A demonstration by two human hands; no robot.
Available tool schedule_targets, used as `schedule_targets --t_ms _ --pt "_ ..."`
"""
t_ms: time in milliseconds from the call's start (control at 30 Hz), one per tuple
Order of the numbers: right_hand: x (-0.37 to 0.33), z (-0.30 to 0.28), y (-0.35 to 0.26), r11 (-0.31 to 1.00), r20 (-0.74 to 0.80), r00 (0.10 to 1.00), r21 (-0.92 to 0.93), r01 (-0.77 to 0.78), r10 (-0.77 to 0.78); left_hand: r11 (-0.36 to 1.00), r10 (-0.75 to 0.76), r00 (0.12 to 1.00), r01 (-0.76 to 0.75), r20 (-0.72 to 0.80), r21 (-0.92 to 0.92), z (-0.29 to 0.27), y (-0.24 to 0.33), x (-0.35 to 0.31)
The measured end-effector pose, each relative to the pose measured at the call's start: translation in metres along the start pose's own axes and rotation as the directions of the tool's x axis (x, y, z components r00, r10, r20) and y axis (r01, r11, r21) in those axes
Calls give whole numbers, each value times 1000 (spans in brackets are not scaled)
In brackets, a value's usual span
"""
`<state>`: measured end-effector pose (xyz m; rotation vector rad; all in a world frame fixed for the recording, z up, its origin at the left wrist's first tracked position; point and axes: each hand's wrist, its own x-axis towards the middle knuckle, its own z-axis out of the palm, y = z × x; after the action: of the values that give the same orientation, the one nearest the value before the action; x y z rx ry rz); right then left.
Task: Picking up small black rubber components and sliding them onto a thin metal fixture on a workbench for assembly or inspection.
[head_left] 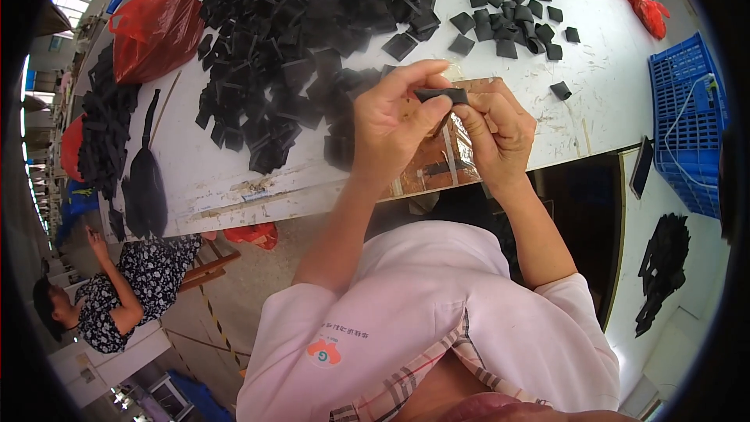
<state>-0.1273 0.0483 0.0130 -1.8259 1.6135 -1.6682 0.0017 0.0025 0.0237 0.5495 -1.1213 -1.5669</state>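
Note:
Both hands pinch a small black fabric piece (pixel 443 96) above the near edge of the white table. My left hand (pixel 394 117) grips its left end between thumb and fingers, with the forefinger arched over it. At its right end my right hand (pixel 498 123) has thumb and curled fingers closed on it. Beneath the hands lies a brown board (pixel 426 175) with a pale strip across it. A large heap of flat black fabric pieces (pixel 312 8) spreads to the left and beyond. Several black folded or rolled pieces (pixel 516 25) are grouped farther off, right of the heap.
On the white table (pixel 211 203) stand a red plastic bag (pixel 158 35) and long black strips (pixel 109 109) at the left. A blue crate (pixel 687 121) is at the right, near a dark phone-like slab (pixel 641 168). Another person (pixel 129 297) sits at lower left.

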Motion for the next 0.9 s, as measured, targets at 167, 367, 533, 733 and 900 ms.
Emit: schedule_targets --t_ms 167,367,533,733,900 --pt "-1 4 4 999 -40 998 13 51 -50 814 276 925 -369 260 449 -6 -3 10" --pt "22 -15 -1 978 189 979 172 -114 81 874 163 985 -167 48 457 -13 -24 6" --pt "49 -47 30 528 59 831 747 -404 552 695 176 977 -40 -117 718 -65 -81 57" --pt "-34 -40 41 482 228 638 485 -729 735 6 73 997 -31 31 999 -76 -122 103" --pt "-57 -32 27 506 376 593 310 -805 712 -242 -94 986 -158 139 957 -93 -126 106"
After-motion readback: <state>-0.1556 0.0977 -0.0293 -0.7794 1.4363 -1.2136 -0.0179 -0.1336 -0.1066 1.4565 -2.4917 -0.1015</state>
